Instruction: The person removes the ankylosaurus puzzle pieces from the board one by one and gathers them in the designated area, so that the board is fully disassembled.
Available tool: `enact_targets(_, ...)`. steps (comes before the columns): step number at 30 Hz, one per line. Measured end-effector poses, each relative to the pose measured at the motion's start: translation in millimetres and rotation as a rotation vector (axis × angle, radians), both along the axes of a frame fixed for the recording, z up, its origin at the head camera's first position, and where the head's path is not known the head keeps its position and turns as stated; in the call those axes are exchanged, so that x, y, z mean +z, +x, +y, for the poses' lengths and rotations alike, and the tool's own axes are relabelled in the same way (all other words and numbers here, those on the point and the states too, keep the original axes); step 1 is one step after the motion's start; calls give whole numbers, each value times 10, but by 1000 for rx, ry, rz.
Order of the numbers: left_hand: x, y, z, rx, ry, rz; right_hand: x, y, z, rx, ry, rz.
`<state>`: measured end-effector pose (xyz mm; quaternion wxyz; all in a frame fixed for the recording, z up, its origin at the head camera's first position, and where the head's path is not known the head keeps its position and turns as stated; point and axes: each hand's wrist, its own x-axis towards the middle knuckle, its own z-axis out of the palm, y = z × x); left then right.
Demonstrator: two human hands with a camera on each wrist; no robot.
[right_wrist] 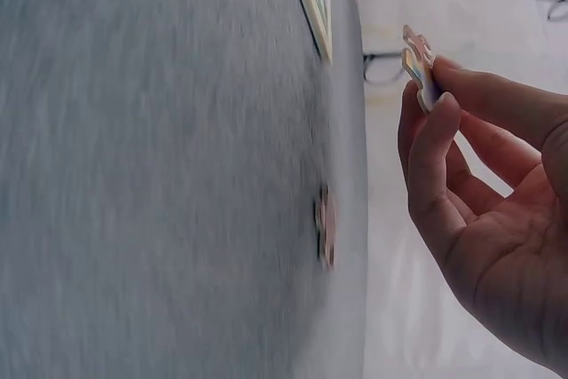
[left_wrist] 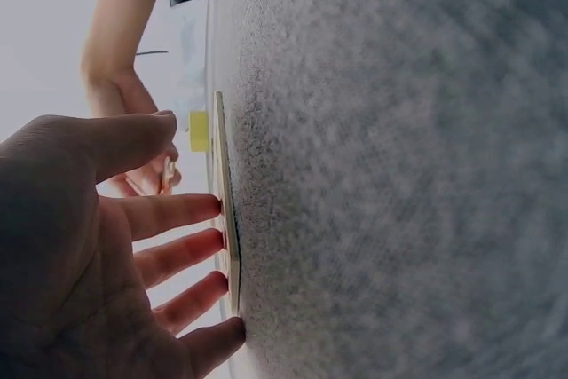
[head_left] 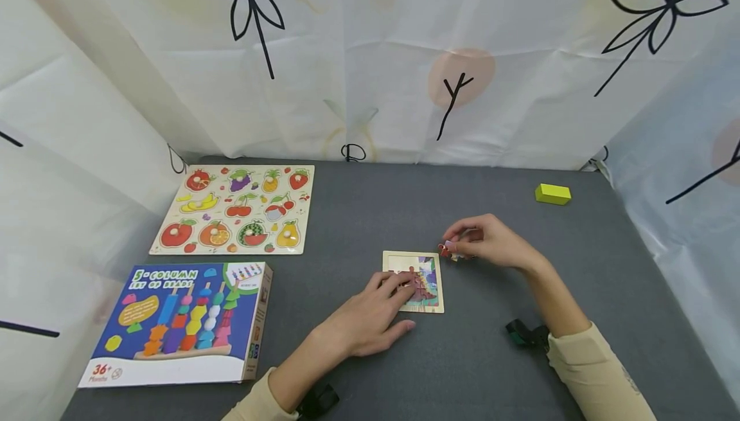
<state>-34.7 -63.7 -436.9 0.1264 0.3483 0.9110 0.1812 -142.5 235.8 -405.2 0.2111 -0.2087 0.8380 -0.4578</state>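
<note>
A small jigsaw puzzle in a pale wooden frame [head_left: 412, 308] lies flat on the table, with a colourful picture partly covered by my left hand [head_left: 370, 318]. That hand's fingertips rest on the puzzle, its fingers spread and fairly straight, as the left wrist view also shows. To the right of the frame, my right hand [head_left: 491, 241] pinches a jigsaw piece [right_wrist: 422, 68] between thumb and index finger, lifted off the table. Another jigsaw piece [right_wrist: 327, 228] lies on the table in the right wrist view. The picture on the held piece is too small to read.
A fruit peg puzzle board [head_left: 231, 250] lies at the back left of the grey table [head_left: 462, 369]. In front of it is a bead set box [head_left: 191, 318]. A yellow block [head_left: 552, 194] stands at the back right. White patterned cloth [head_left: 393, 54] hangs around the table.
</note>
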Motion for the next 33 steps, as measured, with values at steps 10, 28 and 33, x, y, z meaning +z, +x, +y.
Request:
enact_targets(10,-34,7,-3,3,0,0,19,-4,375,-81,47,-10)
enact_targets(28,-21,6,-5,-2,6,7,-49,-86,821,-92,157,3)
enact_targets(33,-26,5,-1,3,10,8,-85,-111,798,-75,169,8)
